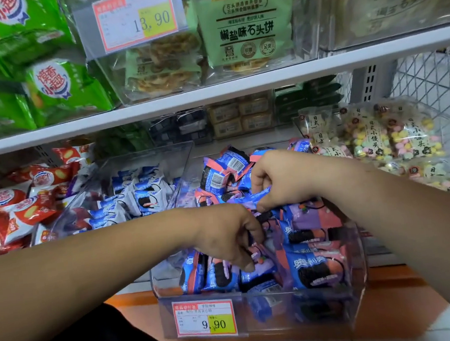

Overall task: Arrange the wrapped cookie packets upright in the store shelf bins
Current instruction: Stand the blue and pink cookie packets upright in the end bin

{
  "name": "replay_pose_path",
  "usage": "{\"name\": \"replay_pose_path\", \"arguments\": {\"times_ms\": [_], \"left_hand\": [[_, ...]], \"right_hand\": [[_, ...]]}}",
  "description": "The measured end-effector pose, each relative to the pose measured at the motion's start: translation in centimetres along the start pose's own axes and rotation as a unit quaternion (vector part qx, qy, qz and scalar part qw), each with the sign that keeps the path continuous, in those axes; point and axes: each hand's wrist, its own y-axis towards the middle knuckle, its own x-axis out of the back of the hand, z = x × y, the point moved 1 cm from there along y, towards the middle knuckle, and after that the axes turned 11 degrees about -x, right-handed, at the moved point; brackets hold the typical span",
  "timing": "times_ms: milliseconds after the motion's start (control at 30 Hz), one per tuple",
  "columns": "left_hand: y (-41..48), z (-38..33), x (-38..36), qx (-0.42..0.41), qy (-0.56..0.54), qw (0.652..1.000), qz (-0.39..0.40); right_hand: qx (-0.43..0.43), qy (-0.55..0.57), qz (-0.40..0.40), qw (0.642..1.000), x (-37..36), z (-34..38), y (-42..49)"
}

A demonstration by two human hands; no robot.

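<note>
A clear plastic bin (pixel 261 313) on the lower shelf holds several blue, pink and purple wrapped cookie packets (pixel 316 267). Some stand upright along its front; others lie loose in a heap at the back (pixel 219 171). My left hand (pixel 228 236) reaches into the middle of the bin, fingers curled round a pink and purple packet (pixel 261 261). My right hand (pixel 280 178) is further back, pinching a blue packet (pixel 259 194) above the heap.
A neighbouring clear bin (pixel 148 189) to the left holds blue-and-white packets, with red snack bags (pixel 19 208) beyond it. Bags of pastel puffs (pixel 381 137) lie to the right. The upper shelf edge (pixel 210 97) overhangs. A 9.90 price tag (pixel 206 321) is on the bin front.
</note>
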Motion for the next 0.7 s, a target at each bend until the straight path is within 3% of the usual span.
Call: {"name": "replay_pose_path", "arguments": {"times_ms": [133, 367, 500, 700], "left_hand": [[-1.6, 0.0, 1.0, 0.025, -0.011, 0.999, -0.029], [-4.5, 0.6, 3.5, 0.073, 0.085, 0.991, -0.073], [-4.9, 0.7, 3.4, 0.068, 0.081, 0.989, -0.103], [-4.9, 1.2, 3.5, 0.043, 0.080, 0.991, -0.101]], "right_hand": [[-0.009, -0.001, 0.002, 1.000, -0.1, 0.2, -0.2], [-0.007, -0.039, 0.027, 0.999, 0.0, 2.5, -0.7], [-0.030, -0.102, 0.063, 0.992, -1.0, 3.5, -0.9], [-0.046, -0.253, 0.038, 0.966, -3.2, 4.3, -0.4]]}}
